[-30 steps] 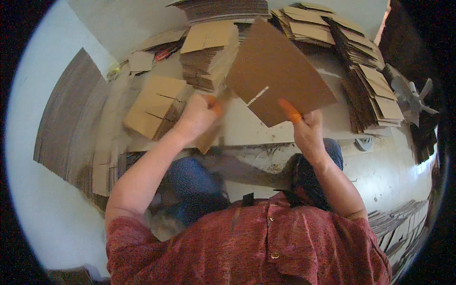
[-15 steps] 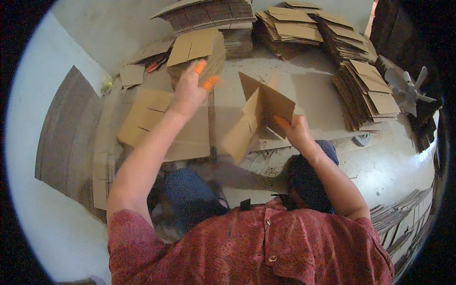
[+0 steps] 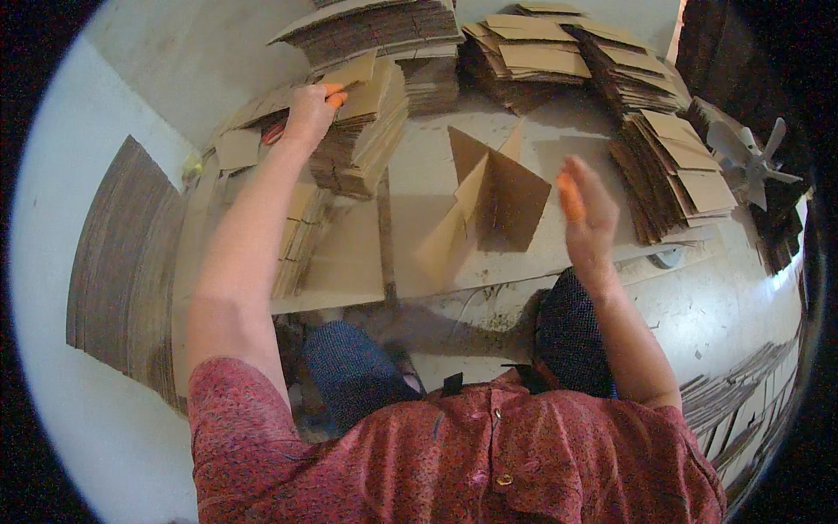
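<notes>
Head camera view, looking down from a person's own head at a work surface covered in cardboard. Two bare forearms rise from a red patterned shirt at the bottom edge.

The left hand (image 3: 307,112) reaches far forward and rests on top of one tall stack of flat cardboard blanks (image 3: 362,131) in the upper left. Its fingers curl over the top sheet, with an orange finger cover (image 3: 335,94) showing at the tips. How tightly the fingers grip the sheet cannot be told.

The right hand (image 3: 587,214) hovers in the air, fingers stretched out and loosely together, holding nothing. One orange cover sits on a finger of this hand too. Just to its left, apart from it, one half-folded cardboard box (image 3: 489,210) stands on the pale work surface (image 3: 419,188), its panels upright and angled like an open book.

Further flat blanks lie about. At least three more heaps are fanned along the far edge and right side, the nearest being the stack at the right (image 3: 672,179). One lower pile (image 3: 301,236) lies under the left forearm. A stack of brown sheets (image 3: 118,271) leans at the far left. One grey fan (image 3: 749,153) sits at the right rim. The person's two knees in dark blue cloth show below the surface.
</notes>
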The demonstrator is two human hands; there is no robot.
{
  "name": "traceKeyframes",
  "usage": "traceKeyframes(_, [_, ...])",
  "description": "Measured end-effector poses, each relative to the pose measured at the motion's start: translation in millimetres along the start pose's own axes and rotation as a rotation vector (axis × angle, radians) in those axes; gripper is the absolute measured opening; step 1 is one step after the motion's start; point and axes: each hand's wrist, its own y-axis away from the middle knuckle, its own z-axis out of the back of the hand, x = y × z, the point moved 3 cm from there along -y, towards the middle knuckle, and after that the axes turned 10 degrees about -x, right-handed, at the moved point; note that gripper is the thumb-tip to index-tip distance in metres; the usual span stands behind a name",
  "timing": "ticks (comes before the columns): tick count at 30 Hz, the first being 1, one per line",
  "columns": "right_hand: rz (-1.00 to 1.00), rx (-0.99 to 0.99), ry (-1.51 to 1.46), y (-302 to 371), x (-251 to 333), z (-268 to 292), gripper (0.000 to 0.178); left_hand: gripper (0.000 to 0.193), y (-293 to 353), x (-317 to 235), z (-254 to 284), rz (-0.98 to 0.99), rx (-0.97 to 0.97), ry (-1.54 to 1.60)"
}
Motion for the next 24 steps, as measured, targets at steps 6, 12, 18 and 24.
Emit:
traceKeyframes(6, [-0.559,0.167,-0.559,-38,56,-11,0.034,0.025,63,-109,34,-0.477,-0.335,0.2])
traceKeyframes(12, [-1.063,0.155,-0.926,-35,53,-34,0.026,0.034,144,-191,57,-0.633,-0.162,0.392])
traceKeyframes(18, [-1.287,0.075,-1.001,-26,55,-32,0.026,0.035,158,-187,72,-0.708,0.017,0.429])
traceKeyframes(24, [-1.372,0.081,-0.982,-21,70,-33,0.025,0.031,171,-174,87,-0.268,0.225,0.837])
